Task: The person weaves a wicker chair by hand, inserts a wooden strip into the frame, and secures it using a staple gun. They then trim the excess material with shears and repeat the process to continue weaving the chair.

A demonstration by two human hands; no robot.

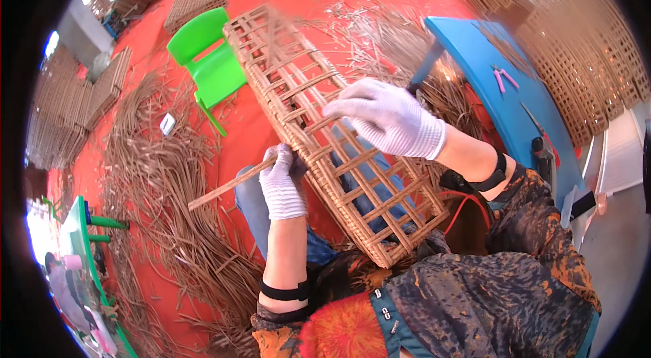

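Observation:
A long woven wicker panel with an open lattice lies slantwise across my lap. Its braided near-left edge is beside my left hand, in a white knit glove, whose fingers are closed on a flat brown wicker strip. One end of the strip sticks out to the lower left; the other disappears at the hand and panel edge. Above the lattice is my right hand, also gloved, with its fingers stretched out toward the left and nothing visible in them. Parts of the panel beneath it are hidden.
A bright green chair stands beyond the panel's left side. Loose strips cover the red floor at left. At right, a blue table carries pink-handled pliers and other tools. Stacked woven panels rise behind it.

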